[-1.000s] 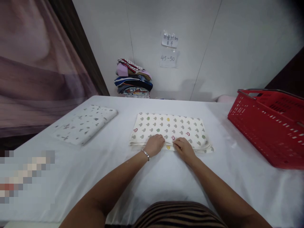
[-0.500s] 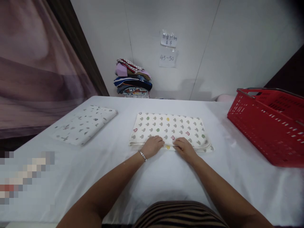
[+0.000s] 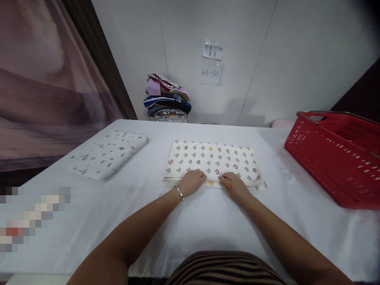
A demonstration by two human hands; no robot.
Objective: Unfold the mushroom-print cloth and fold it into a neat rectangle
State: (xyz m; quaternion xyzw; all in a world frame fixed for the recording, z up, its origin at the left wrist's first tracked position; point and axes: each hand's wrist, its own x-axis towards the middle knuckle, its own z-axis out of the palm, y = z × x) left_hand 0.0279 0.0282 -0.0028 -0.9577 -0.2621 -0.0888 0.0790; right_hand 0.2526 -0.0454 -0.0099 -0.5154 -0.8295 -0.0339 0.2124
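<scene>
A folded cream cloth with a mushroom print (image 3: 212, 160) lies in the middle of the white table (image 3: 192, 221). My left hand (image 3: 192, 182) rests on the cloth's near edge, fingers curled over it; a thin bracelet sits on that wrist. My right hand (image 3: 235, 186) lies on the same near edge a little to the right, fingers also bent down onto the fabric. The two hands are a short gap apart. Whether the fingers pinch the edge or only press on it is unclear.
A second folded white cloth with small grey prints (image 3: 107, 153) lies at the left. A red plastic basket (image 3: 338, 154) stands at the right edge. A stack of folded coloured clothes (image 3: 167, 99) sits against the back wall under two paper notes (image 3: 211, 61).
Both hands stay on the cloth's near edge, shifting only slightly; the cloth has not moved.
</scene>
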